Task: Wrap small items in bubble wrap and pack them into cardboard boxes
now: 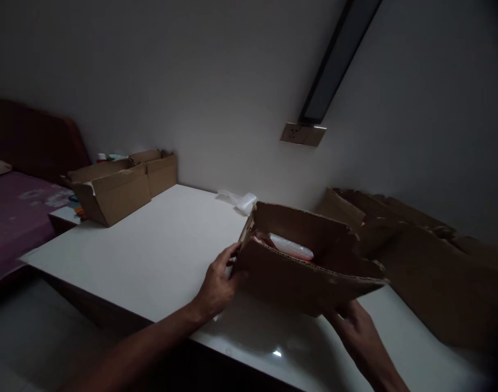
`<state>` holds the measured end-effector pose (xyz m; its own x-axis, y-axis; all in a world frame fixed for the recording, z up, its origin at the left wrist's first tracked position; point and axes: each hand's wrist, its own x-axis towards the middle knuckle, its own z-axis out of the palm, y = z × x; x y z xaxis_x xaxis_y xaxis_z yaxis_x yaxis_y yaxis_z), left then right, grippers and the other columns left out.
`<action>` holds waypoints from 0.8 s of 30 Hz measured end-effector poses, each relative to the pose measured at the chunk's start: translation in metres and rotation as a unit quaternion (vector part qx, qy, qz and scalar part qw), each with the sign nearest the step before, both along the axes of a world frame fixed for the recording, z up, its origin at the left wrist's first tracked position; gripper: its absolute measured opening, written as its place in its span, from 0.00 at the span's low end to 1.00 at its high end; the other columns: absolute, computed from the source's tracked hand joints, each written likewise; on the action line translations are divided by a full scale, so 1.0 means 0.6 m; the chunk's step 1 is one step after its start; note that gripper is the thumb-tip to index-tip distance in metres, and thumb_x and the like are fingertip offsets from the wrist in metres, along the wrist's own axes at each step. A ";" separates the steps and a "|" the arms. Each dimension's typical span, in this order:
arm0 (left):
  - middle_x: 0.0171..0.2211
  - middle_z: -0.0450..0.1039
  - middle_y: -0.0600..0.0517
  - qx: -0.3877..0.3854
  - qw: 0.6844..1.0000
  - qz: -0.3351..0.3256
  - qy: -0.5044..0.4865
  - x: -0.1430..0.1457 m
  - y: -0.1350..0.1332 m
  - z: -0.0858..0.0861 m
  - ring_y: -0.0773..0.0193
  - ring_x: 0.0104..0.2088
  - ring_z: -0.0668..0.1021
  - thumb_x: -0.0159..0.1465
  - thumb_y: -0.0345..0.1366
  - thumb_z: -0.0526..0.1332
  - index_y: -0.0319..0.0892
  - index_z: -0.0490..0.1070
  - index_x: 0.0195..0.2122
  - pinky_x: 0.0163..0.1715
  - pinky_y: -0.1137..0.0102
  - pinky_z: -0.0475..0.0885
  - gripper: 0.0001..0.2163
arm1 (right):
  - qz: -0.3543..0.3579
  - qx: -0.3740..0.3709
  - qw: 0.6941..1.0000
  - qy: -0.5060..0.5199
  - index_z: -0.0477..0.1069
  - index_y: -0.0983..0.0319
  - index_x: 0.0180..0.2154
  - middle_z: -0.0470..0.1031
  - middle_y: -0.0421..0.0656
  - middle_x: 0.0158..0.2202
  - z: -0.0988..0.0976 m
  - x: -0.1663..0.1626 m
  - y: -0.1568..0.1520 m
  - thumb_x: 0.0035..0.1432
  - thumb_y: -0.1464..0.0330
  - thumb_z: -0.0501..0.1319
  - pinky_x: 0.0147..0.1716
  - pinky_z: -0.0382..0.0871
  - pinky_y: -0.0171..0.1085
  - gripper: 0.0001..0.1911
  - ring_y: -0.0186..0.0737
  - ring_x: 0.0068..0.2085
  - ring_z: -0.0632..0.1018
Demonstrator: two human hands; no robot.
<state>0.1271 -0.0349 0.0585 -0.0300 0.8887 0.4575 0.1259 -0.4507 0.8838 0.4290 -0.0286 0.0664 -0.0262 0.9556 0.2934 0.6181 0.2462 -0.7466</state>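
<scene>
I've got a battered open cardboard box (302,267), plastic-wrapped packet (290,246) inside. Left hand (218,286) clamps its end; right hand (357,326) grips underneath, fingers curled.

A white table (159,256) fills the middle of the scene. At its far left corner sit two open cardboard boxes (118,188), side by side and touching. A crumpled clear plastic bag (241,200) lies at the far edge, against the pale wall (216,81). Flattened cardboard sheets (429,261) lean against the wall at the right. A wall socket (302,134) sits under a dark vertical strip (334,60). At far left stands a bed (16,212) with a purple cover.
</scene>
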 end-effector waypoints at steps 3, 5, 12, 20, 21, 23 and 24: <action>0.53 0.75 0.45 -0.032 0.999 0.034 -0.015 -0.035 -0.017 -0.013 0.58 0.48 0.80 0.61 0.31 0.61 0.44 0.62 0.60 0.47 0.62 0.78 0.25 | 0.041 -0.005 0.999 -0.006 0.70 0.60 0.42 0.79 0.47 0.37 0.022 -0.056 0.012 0.56 0.52 0.61 0.31 0.74 0.40 0.20 0.46 0.33 0.78; 0.51 0.76 0.45 -0.065 0.992 0.103 -0.030 -0.073 -0.023 -0.016 0.57 0.46 0.81 0.61 0.34 0.62 0.44 0.63 0.60 0.44 0.62 0.79 0.25 | 0.095 -0.004 0.995 -0.004 0.69 0.61 0.47 0.79 0.46 0.39 0.035 -0.113 0.033 0.57 0.54 0.60 0.31 0.73 0.40 0.21 0.44 0.32 0.77; 0.54 0.74 0.46 -0.043 0.990 0.131 -0.033 -0.090 -0.020 -0.015 0.57 0.50 0.78 0.58 0.32 0.61 0.44 0.64 0.60 0.53 0.60 0.74 0.27 | 0.117 0.007 0.993 0.011 0.70 0.61 0.50 0.79 0.48 0.44 0.027 -0.138 0.083 0.57 0.52 0.60 0.32 0.75 0.40 0.25 0.45 0.35 0.79; 0.57 0.70 0.45 -0.062 0.986 0.153 0.034 -0.143 -0.052 -0.080 0.51 0.57 0.74 0.56 0.33 0.65 0.46 0.63 0.62 0.60 0.53 0.68 0.30 | 0.210 -0.022 0.976 0.059 0.70 0.61 0.54 0.77 0.51 0.52 -0.034 -0.158 0.140 0.56 0.50 0.63 0.46 0.75 0.46 0.30 0.53 0.49 0.78; 0.58 0.69 0.44 -0.071 0.986 0.150 0.033 -0.161 -0.053 -0.084 0.50 0.57 0.73 0.55 0.34 0.67 0.46 0.60 0.63 0.60 0.52 0.67 0.34 | 0.228 -0.026 0.971 0.070 0.69 0.61 0.55 0.76 0.51 0.53 -0.041 -0.177 0.150 0.56 0.50 0.63 0.47 0.75 0.47 0.30 0.53 0.51 0.77; 0.62 0.65 0.42 -0.092 0.986 0.135 0.011 -0.194 -0.049 -0.088 0.47 0.60 0.70 0.53 0.36 0.70 0.46 0.52 0.67 0.61 0.51 0.66 0.42 | 0.269 -0.041 0.958 0.092 0.68 0.61 0.57 0.75 0.52 0.55 -0.054 -0.221 0.169 0.57 0.51 0.63 0.48 0.75 0.47 0.32 0.53 0.52 0.76; 0.63 0.62 0.42 -0.097 0.987 0.126 -0.009 -0.209 -0.043 -0.088 0.47 0.61 0.69 0.52 0.37 0.71 0.46 0.48 0.69 0.61 0.51 0.65 0.46 | 0.289 -0.047 0.951 0.104 0.67 0.61 0.58 0.75 0.52 0.55 -0.060 -0.243 0.176 0.57 0.52 0.63 0.49 0.74 0.48 0.32 0.53 0.52 0.76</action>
<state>0.0015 -0.0609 0.0059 -0.2683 0.9227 0.2769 0.1970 -0.2288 0.9533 0.2834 0.0768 0.0302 -0.5046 0.8220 0.2640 0.2361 0.4255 -0.8736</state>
